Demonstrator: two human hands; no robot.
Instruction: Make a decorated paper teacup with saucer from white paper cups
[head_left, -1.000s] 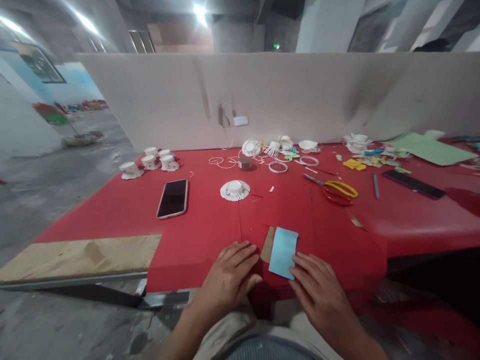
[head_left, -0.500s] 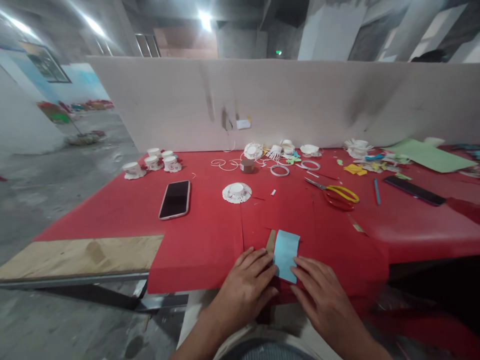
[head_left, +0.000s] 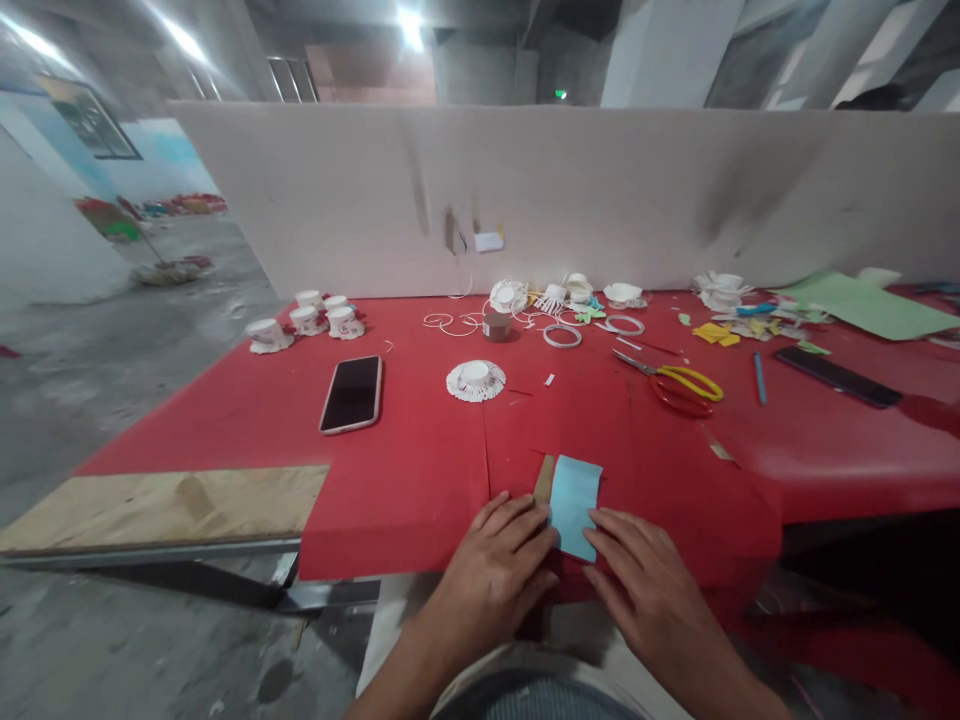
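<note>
A light blue paper rectangle (head_left: 574, 495) lies near the front edge of the red table (head_left: 420, 450), over a brown card strip (head_left: 543, 478). My left hand (head_left: 495, 572) rests flat with its fingers stretched out, fingertips touching the paper's left edge. My right hand (head_left: 637, 580) lies flat too, its fingers on the paper's lower right corner. Neither hand grips anything.
A phone (head_left: 351, 393) lies to the left, a white frilled paper cup piece (head_left: 475, 380) in the middle, yellow-handled scissors (head_left: 679, 381) and a second phone (head_left: 838, 376) to the right. White cups (head_left: 304, 323), paper rings, scraps and green paper (head_left: 870, 308) sit near the back board. A bare wooden board (head_left: 165, 505) extends left.
My left hand has slid right until its fingertips reach the blue paper's left edge. My right hand stays on the paper's lower corner.
</note>
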